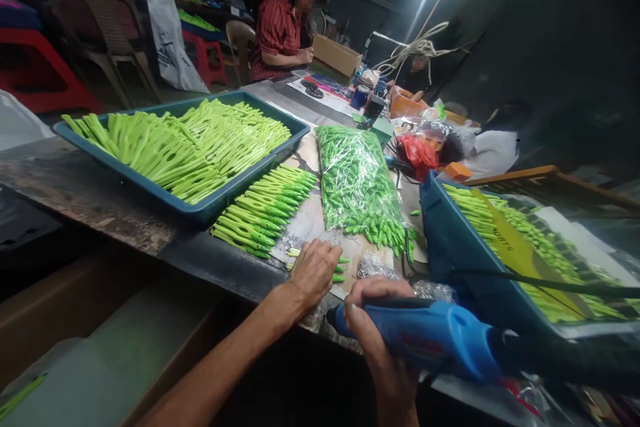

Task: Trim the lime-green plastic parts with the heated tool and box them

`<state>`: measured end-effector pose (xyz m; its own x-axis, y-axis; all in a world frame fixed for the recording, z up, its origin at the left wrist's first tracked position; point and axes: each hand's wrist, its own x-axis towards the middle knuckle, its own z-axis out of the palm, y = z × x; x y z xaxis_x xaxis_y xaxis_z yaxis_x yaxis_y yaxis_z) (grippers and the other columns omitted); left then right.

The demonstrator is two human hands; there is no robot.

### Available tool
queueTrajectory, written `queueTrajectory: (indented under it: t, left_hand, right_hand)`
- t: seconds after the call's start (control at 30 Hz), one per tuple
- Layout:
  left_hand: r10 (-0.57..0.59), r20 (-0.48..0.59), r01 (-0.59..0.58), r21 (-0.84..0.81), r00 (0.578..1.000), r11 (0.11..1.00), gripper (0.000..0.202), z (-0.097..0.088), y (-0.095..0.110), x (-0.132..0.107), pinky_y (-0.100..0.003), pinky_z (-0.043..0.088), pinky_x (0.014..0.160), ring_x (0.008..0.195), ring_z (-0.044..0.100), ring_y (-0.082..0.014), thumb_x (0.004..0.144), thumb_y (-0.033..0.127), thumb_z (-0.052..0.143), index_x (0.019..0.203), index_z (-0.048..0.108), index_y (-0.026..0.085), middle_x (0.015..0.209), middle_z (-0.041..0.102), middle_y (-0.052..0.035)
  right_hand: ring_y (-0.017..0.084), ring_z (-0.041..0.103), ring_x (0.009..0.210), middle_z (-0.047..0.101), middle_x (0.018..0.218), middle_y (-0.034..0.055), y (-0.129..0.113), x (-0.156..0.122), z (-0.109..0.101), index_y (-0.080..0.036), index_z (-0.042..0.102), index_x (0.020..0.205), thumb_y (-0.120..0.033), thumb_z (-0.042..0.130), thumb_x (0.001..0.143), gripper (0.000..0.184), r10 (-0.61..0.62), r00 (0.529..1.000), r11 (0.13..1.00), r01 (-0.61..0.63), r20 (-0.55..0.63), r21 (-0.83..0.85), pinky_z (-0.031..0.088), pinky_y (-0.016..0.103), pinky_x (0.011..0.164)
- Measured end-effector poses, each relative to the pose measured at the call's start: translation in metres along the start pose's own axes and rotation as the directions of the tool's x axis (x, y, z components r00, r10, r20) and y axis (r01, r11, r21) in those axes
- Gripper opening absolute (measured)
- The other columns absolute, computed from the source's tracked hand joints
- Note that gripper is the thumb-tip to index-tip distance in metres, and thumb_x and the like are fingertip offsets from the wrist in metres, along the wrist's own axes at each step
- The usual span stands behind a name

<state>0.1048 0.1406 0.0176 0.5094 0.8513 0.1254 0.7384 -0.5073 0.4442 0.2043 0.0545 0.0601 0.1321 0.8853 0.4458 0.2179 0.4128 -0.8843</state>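
My left hand [314, 269] rests knuckles-up at the table's near edge, its fingers curled down over a few small green plastic parts [341, 268]; what they grip is hidden. My right hand [376, 320] is wrapped round a blue electric hand tool [430, 333] with a black cord, held level just right of the left hand. A row of green pen-like pieces [263, 210] lies ahead of the left hand. A clear bag of small green parts [357, 183] lies beyond both hands.
A dark teal tray [150, 183] full of long green pieces sits at the left. A blue bin [450, 240] of green parts stands at the right. A person in a red shirt [277, 33] sits at the table's far end, with clutter and another person nearby.
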Motion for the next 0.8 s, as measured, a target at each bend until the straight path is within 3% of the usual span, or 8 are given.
queueTrajectory:
  t: [0.2,0.37,0.5,0.8]
  left_hand:
    - [0.019,0.041,-0.022,0.073,0.999,0.997,0.022,0.012,-0.003,0.0,-0.04,0.036,0.081,0.094,0.049,-0.0265,0.078,0.006,0.042,0.093,0.057,0.014,0.096,0.059,-0.011]
    - [0.047,0.047,-0.05,0.063,0.998,0.997,0.016,0.011,-0.004,-0.007,-0.039,0.036,0.083,0.098,0.046,-0.026,0.086,0.021,0.045,0.096,0.055,0.014,0.101,0.057,-0.01]
    - [0.085,0.06,-0.089,0.07,0.995,0.994,0.021,0.011,-0.005,-0.011,-0.038,0.035,0.086,0.102,0.044,-0.0254,0.078,0.015,0.054,0.099,0.052,0.015,0.105,0.054,-0.0098]
    - [0.107,0.037,-0.111,0.142,0.994,0.984,0.025,0.015,0.0,-0.011,-0.039,0.038,0.077,0.094,0.046,-0.0281,0.07,0.008,0.054,0.095,0.055,0.01,0.102,0.054,-0.0147]
  right_hand:
    - [0.012,0.053,0.063,0.054,0.076,-0.0014,-0.002,0.001,0.001,-0.02,0.045,0.089,-0.014,0.059,0.078,0.019,-0.037,0.999,0.998,0.036,0.01,0.054,0.046,0.028,0.058]
    - [0.014,0.052,0.062,0.054,0.075,-0.0007,-0.003,-0.001,-0.001,-0.021,0.047,0.088,-0.012,0.059,0.078,0.018,-0.01,0.999,0.998,0.007,0.048,0.06,0.042,0.027,0.052]
    - [0.015,0.052,0.063,0.055,0.075,-0.0004,-0.005,-0.001,0.001,-0.024,0.048,0.09,-0.011,0.06,0.078,0.022,0.014,1.0,0.996,-0.015,0.017,0.082,0.041,0.031,0.055]
    - [0.018,0.054,0.067,0.055,0.074,0.0001,-0.003,0.0,-0.001,-0.023,0.05,0.088,-0.014,0.062,0.074,0.02,-0.009,1.0,1.0,0.009,-0.009,0.01,0.042,0.032,0.058]
